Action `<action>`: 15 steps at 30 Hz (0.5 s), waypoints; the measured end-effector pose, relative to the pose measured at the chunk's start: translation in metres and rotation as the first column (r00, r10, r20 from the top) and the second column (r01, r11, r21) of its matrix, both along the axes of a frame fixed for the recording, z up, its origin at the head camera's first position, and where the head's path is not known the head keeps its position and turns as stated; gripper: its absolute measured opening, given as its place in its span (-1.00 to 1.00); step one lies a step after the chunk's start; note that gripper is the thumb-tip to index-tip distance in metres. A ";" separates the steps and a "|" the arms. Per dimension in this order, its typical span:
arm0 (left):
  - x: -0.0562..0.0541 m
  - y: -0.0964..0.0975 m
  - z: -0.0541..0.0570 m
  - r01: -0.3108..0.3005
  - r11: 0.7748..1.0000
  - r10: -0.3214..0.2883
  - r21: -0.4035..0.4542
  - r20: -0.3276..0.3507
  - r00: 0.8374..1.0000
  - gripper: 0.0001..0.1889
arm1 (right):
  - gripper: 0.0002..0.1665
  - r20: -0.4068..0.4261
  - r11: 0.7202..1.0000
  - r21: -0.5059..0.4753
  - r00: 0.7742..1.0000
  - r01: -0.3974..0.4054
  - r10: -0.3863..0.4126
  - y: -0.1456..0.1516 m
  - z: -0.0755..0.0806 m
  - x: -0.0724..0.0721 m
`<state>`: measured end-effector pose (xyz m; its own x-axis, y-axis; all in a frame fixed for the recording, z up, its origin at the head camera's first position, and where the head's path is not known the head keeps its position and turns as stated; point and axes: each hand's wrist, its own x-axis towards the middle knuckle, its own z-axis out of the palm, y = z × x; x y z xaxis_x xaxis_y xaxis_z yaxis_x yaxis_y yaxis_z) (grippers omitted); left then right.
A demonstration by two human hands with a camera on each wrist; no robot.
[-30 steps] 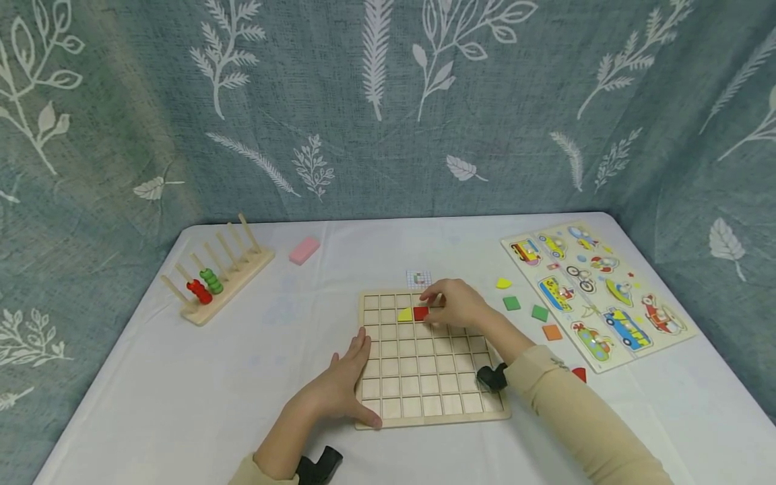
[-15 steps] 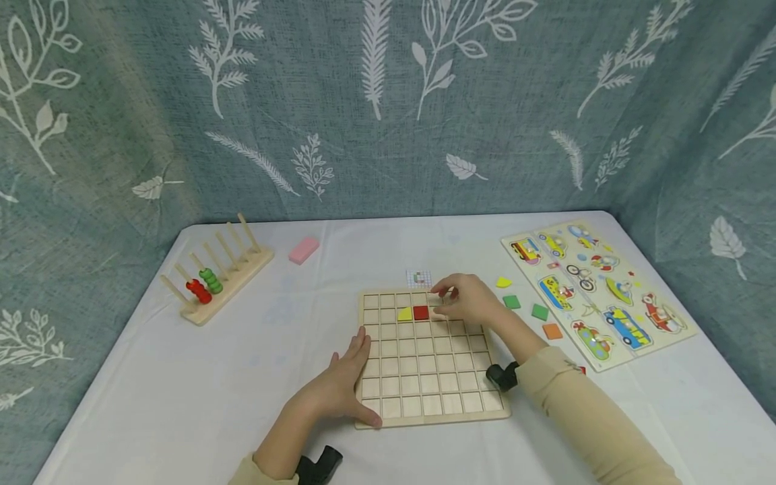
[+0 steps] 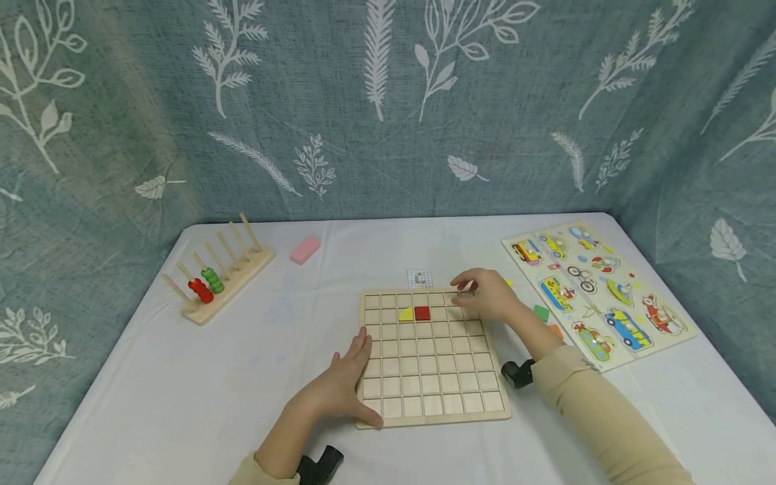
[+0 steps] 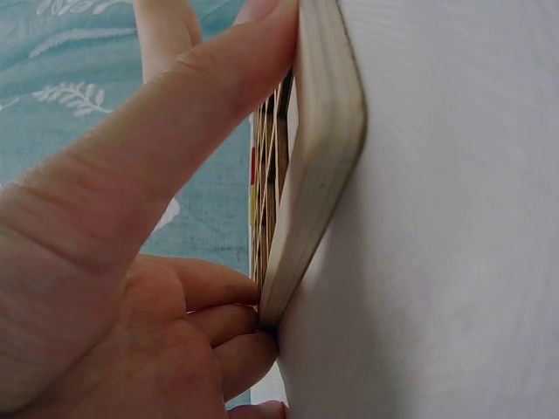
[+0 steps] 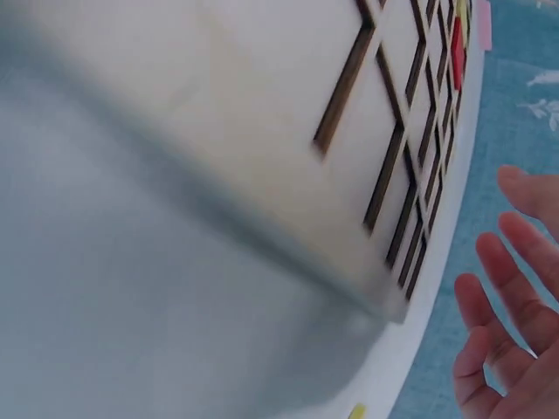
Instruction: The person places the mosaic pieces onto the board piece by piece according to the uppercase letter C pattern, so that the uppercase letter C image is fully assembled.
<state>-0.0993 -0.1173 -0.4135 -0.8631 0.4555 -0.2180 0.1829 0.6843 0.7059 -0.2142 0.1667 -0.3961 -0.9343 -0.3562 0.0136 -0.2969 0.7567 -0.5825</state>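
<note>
A wooden grid board (image 3: 433, 422) lies on the white table. In its second row from the far side a yellow piece (image 3: 405, 315) with a curved edge sits beside a red square tile (image 3: 422, 313). My left hand (image 3: 339, 379) rests along the board's left edge, thumb spread onto the near left corner. The left wrist view shows the fingertips touching the board's side (image 4: 310, 188). Over the far right corner hovers my right hand (image 3: 490, 296), fingers loosely bent. Nothing shows between those fingers (image 5: 511, 262) in the right wrist view.
To the right are a green tile (image 3: 541, 312), a partly hidden orange tile (image 3: 555, 331) and a vehicle picture board (image 3: 591, 286). A small pattern card (image 3: 419, 279) lies behind the grid. A bead rack (image 3: 233, 283) and a pink block (image 3: 305, 250) stand left.
My right hand has moved from the red tile rightward and away, leaving that tile in the grid. It now covers some loose tiles on the right. The left hand has stayed put.
</note>
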 end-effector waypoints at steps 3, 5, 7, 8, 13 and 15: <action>0.000 0.000 0.001 0.001 1.000 -0.001 0.007 -0.001 1.000 0.35 | -0.66 -0.006 1.000 0.009 1.000 0.019 -0.019 0.005 0.000 -0.002; 0.000 -0.001 0.001 0.003 1.000 -0.003 0.008 -0.001 1.000 0.35 | -0.66 -0.013 0.999 0.018 0.999 0.038 -0.037 0.009 0.000 -0.003; 0.000 -0.001 0.000 0.002 1.000 -0.002 0.004 -0.002 1.000 0.36 | -0.66 -0.021 0.998 0.020 0.998 0.052 -0.052 0.014 0.000 -0.005; 0.000 -0.001 0.000 0.001 1.000 -0.001 0.001 -0.002 1.000 0.36 | -0.65 -0.026 0.998 0.019 0.998 0.056 -0.056 0.016 0.000 -0.005; 0.000 -0.001 -0.001 0.002 1.000 -0.002 -0.007 -0.002 1.000 0.36 | -0.64 -0.054 0.998 0.023 0.997 0.052 -0.050 0.028 0.001 -0.007; 0.000 -0.001 -0.001 0.006 1.000 -0.006 -0.005 -0.002 1.000 0.36 | -0.64 -0.055 0.998 0.029 0.997 0.059 -0.057 0.034 0.002 -0.008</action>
<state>-0.0993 -0.1183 -0.4142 -0.8609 0.4593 -0.2188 0.1881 0.6870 0.7019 -0.2223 0.2003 -0.3943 -0.9516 -0.3024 0.0547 -0.2825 0.7908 -0.5430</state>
